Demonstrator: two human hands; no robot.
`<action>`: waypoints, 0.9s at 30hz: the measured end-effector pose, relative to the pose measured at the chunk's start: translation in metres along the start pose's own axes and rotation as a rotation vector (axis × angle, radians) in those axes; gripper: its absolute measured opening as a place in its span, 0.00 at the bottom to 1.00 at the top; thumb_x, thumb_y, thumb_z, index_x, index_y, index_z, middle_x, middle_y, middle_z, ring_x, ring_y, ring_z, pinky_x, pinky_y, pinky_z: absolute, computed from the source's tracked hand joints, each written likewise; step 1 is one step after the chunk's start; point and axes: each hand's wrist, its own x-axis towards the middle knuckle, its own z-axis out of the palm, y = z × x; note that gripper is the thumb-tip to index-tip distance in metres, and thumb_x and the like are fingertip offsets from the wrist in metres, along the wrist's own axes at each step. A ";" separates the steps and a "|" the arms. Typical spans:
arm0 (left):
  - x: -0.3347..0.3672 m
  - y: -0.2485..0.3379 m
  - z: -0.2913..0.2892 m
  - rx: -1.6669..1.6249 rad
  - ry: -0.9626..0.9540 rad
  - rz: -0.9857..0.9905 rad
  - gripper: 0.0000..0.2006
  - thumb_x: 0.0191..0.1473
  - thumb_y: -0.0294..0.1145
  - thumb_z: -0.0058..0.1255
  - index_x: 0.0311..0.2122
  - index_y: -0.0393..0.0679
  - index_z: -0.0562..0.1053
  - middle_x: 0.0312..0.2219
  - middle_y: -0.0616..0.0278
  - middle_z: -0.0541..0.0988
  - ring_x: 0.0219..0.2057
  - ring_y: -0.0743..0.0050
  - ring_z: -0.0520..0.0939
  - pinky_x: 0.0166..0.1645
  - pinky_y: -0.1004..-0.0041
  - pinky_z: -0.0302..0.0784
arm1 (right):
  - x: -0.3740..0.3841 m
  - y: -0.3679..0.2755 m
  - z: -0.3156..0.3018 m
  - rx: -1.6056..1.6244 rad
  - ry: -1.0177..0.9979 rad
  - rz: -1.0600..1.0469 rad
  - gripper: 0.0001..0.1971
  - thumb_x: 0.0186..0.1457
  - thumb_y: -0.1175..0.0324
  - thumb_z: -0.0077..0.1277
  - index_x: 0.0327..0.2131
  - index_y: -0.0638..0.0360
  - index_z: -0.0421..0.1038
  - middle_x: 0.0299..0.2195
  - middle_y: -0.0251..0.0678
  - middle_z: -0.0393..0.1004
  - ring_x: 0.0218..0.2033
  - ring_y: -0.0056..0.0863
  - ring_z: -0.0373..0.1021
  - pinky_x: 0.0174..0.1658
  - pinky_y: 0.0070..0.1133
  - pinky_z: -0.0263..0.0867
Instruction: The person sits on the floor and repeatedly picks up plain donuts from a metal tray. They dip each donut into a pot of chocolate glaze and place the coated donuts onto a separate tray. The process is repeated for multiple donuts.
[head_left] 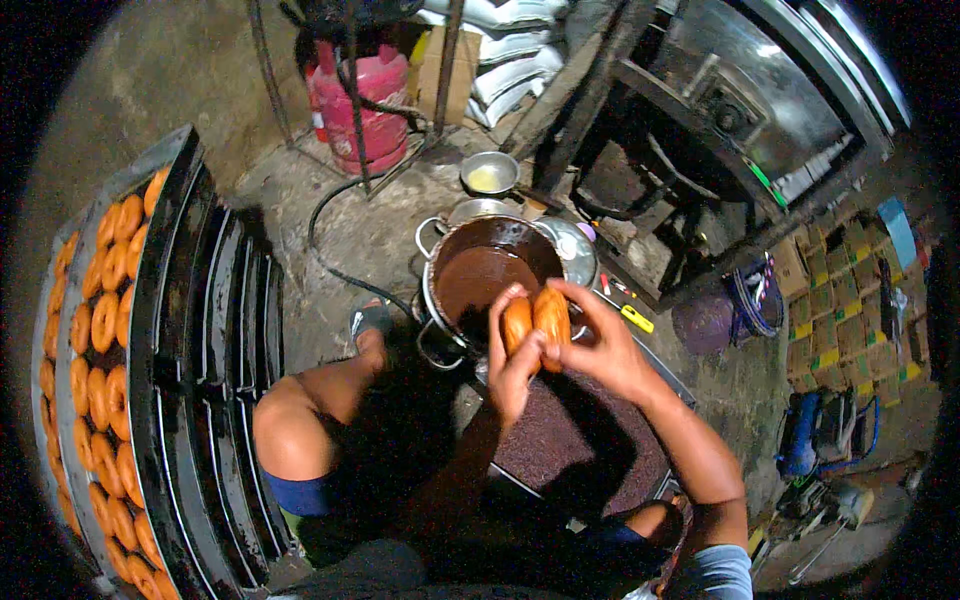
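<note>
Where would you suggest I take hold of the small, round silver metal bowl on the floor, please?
Probably by the left rim of that silver metal bowl, coming from the left: it sits upright, its raised edge is exposed, yellow contents lie inside, and grey concrete floor borders that side.

Dim room, this, with light catching the bare knee (290, 425) at eight o'clock and the right forearm (690, 430) at four! A hard-edged shadow slices over the brown sprinkles (635, 465) at five, blackness swallows seven, and whitish glare flares on the metal panel (790, 110) at two. Grain speckles the dark rim, the trays (152, 300) bow at nine, the boxes (850, 305) at three look soft.
</note>
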 end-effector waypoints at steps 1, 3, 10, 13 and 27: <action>0.018 0.007 -0.022 0.300 0.043 0.151 0.28 0.53 0.32 0.45 0.59 0.40 0.56 0.56 0.55 0.61 0.58 0.63 0.63 0.61 0.67 0.57 | 0.030 0.011 0.007 -0.012 -0.004 -0.129 0.39 0.41 0.60 0.63 0.58 0.57 0.59 0.56 0.46 0.62 0.58 0.40 0.60 0.61 0.32 0.54; 0.039 0.030 -0.076 -0.192 0.101 0.082 0.31 0.56 0.50 0.41 0.60 0.44 0.56 0.52 0.55 0.66 0.52 0.57 0.70 0.52 0.61 0.70 | 0.092 0.042 0.027 -0.319 0.071 -0.304 0.39 0.38 0.63 0.63 0.56 0.55 0.59 0.54 0.47 0.63 0.56 0.46 0.61 0.59 0.34 0.57; 0.078 0.057 -0.182 -0.251 0.527 0.157 0.41 0.51 0.71 0.33 0.59 0.45 0.59 0.51 0.45 0.69 0.50 0.43 0.71 0.54 0.45 0.65 | 0.183 0.152 0.118 -0.900 -0.257 -0.355 0.31 0.37 0.65 0.63 0.50 0.50 0.68 0.49 0.53 0.62 0.49 0.53 0.61 0.53 0.38 0.61; 0.072 0.048 -0.184 -0.267 0.505 0.181 0.38 0.53 0.67 0.34 0.58 0.44 0.61 0.49 0.49 0.70 0.49 0.49 0.72 0.54 0.49 0.66 | 0.182 0.155 0.123 -0.981 -0.257 -0.389 0.30 0.38 0.64 0.62 0.50 0.48 0.69 0.50 0.54 0.61 0.50 0.53 0.61 0.53 0.39 0.61; 0.056 0.021 -0.136 -0.177 0.258 -0.069 0.28 0.57 0.56 0.42 0.54 0.43 0.64 0.48 0.55 0.71 0.49 0.62 0.73 0.49 0.65 0.73 | 0.109 0.097 0.021 1.104 -0.616 0.144 0.32 0.50 0.64 0.41 0.59 0.66 0.56 0.60 0.39 0.59 0.58 0.33 0.59 0.61 0.29 0.55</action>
